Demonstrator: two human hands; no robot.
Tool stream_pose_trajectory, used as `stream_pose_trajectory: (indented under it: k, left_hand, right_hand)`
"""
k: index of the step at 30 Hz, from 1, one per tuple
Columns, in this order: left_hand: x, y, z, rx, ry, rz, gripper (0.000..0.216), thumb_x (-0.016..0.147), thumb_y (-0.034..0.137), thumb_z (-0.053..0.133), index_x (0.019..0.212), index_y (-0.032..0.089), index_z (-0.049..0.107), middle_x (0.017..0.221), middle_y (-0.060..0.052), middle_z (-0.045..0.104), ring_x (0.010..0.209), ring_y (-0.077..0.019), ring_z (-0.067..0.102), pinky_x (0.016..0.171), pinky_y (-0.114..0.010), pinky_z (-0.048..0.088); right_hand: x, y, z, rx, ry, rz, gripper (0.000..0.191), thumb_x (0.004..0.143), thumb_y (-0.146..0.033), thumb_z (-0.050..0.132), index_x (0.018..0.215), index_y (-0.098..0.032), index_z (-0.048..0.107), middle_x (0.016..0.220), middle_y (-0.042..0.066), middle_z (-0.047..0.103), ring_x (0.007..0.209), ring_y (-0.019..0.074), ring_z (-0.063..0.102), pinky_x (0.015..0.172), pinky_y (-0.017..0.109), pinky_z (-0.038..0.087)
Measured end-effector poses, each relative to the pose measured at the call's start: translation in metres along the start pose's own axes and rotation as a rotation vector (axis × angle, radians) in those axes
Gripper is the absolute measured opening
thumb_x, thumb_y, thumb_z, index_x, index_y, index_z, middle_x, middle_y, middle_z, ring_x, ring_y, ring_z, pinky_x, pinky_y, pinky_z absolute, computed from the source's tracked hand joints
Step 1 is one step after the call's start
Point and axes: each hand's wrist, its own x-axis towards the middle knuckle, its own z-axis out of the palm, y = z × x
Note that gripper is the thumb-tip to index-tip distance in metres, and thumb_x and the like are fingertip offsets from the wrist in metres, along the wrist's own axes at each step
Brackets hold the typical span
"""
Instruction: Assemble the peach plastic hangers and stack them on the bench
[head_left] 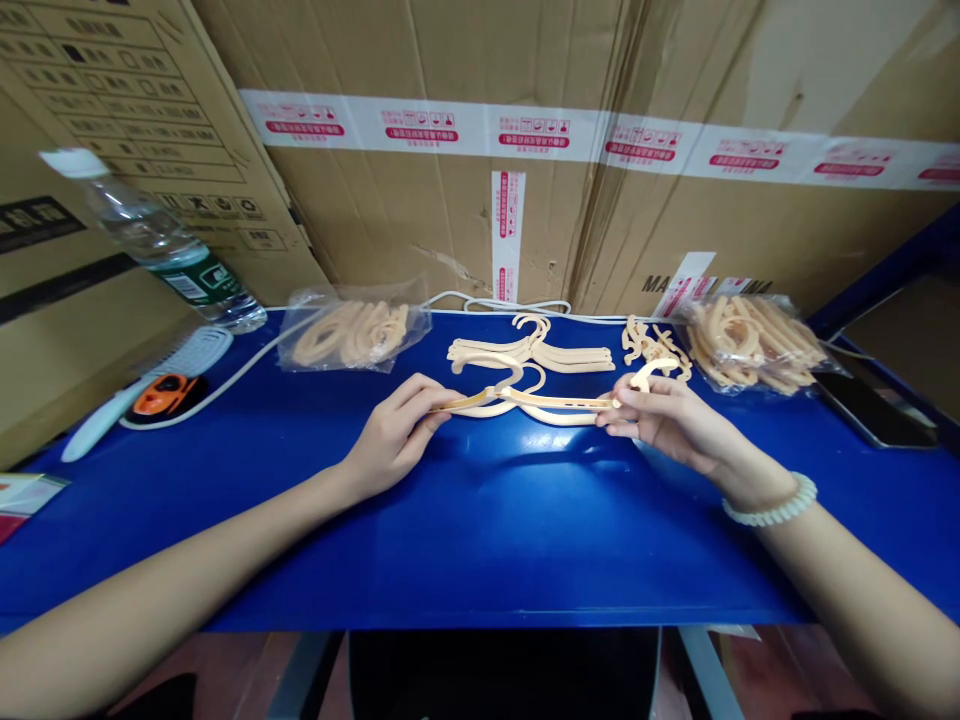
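Our left hand point(401, 432) is closed in a pinch, thumb against fingers, on one end of a beige hanger point(555, 400). Our right hand point(660, 415) grips the other end between thumb and fingertips, so the hanger stretches across the gap between our two hands, its hook curving up nearer the left one. A small curved piece point(651, 371) rises from the fingertips of our right hand; we cannot tell whether it is joined to the hanger's end. A pale coiled bracelet point(772, 503) circles our right wrist.

Between our hands and just beyond the held hanger, another hanger point(564, 419) shows partly hidden behind it. Farther from our hands, a group of beige hangers point(574, 357) lies on the blue table point(525, 550), hooks pointing away from us. Just beyond our right hand we see a cluster of loose small beige parts point(637, 340), and farther right of that hand a clear bag of beige pieces point(750, 340) and a dark phone point(874, 410).

Beyond our left hand sits a second clear bag point(352, 335) with beige pieces inside. Well to the left of that hand are a pale hairbrush point(191, 352) and a tilted water bottle point(176, 240).
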Motion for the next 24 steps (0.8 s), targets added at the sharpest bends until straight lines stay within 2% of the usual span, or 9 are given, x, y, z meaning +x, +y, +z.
stream_pose_trajectory:
  k: [4,7,15,20,24]
  left_hand:
    - [-0.001,0.0,0.0,0.006,0.001,0.007,0.021,0.101,0.011,0.05,0.116,0.018,0.064,0.101,-0.007,0.062,0.091,-0.0162,0.063,0.08,-0.027,0.054]
    - [-0.001,0.001,0.001,0.003,-0.005,0.011,0.021,0.101,0.011,0.049,0.116,0.018,0.064,0.101,-0.007,0.062,0.091,-0.0162,0.063,0.079,-0.027,0.054]
    - [0.0,0.002,0.001,0.0,-0.024,-0.02,0.023,0.103,0.018,0.047,0.117,0.018,0.064,0.1,-0.008,0.064,0.09,-0.018,0.063,0.081,-0.029,0.055]
    - [0.001,0.005,0.002,0.005,-0.031,-0.025,0.026,0.102,0.019,0.048,0.125,0.017,0.061,0.101,-0.007,0.064,0.088,-0.017,0.063,0.081,-0.029,0.053]
    - [0.001,0.006,0.003,0.041,-0.031,-0.031,0.023,0.1,0.023,0.055,0.123,0.018,0.058,0.098,-0.005,0.066,0.083,-0.0158,0.064,0.078,-0.027,0.053]
  right_hand:
    - [0.0,0.0,0.002,-0.042,-0.024,-0.008,0.031,0.069,-0.036,0.094,0.074,-0.017,0.071,0.076,0.005,0.074,0.073,0.0175,0.074,0.069,0.025,0.062]
    - [0.0,0.0,0.006,-0.075,-0.001,-0.071,0.032,0.065,-0.036,0.096,0.07,-0.017,0.071,0.071,0.003,0.072,0.066,0.0152,0.072,0.064,0.023,0.062]
    - [-0.003,0.003,0.012,-0.194,0.112,-0.207,0.041,0.06,-0.046,0.097,0.07,-0.018,0.068,0.066,0.004,0.072,0.06,0.0189,0.072,0.061,0.029,0.063]
    - [-0.001,0.005,0.011,-0.172,0.19,-0.342,0.041,0.063,-0.044,0.096,0.077,-0.02,0.066,0.067,0.003,0.072,0.06,0.0188,0.071,0.064,0.031,0.063]
    - [0.001,0.0,0.009,-0.144,0.171,-0.37,0.038,0.067,-0.041,0.093,0.089,-0.021,0.069,0.074,0.001,0.07,0.066,0.0179,0.069,0.058,0.029,0.059]
